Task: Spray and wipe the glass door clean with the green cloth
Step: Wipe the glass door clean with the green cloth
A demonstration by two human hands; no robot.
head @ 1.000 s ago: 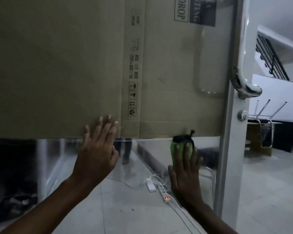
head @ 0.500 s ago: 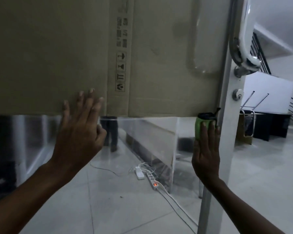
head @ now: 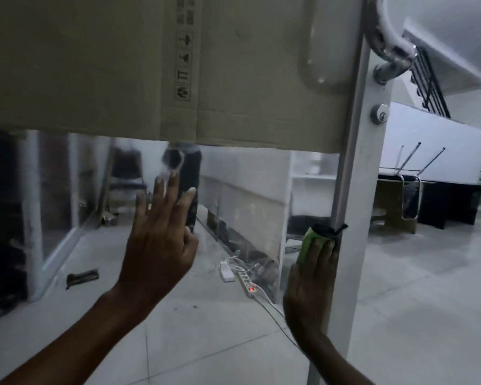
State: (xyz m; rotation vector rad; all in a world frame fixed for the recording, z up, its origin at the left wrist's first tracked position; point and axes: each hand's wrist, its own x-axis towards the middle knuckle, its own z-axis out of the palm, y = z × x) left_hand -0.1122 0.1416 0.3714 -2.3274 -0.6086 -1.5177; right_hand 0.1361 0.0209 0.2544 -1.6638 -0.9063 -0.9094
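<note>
A folded green cloth [head: 310, 244] sits against the clear glass door [head: 242, 207] beside its white frame [head: 353, 173], pressed flat by the right hand [head: 311, 284]. The left hand [head: 159, 240], fingers spread and grasping nothing, braces the pane. Wiping appears underway; lower glass likely comes next.

- The left hand [head: 157, 243] is raised with its back to the camera, fingers straight and slightly spread, pointing up (whether the palm touches the pane cannot be told).
- The left forearm runs bare from the lower left corner up to the wrist.
- The right hand [head: 311, 279] lies flat, fingers straight and together, pressing upward.
- The right forearm enters from the bottom edge.
</note>
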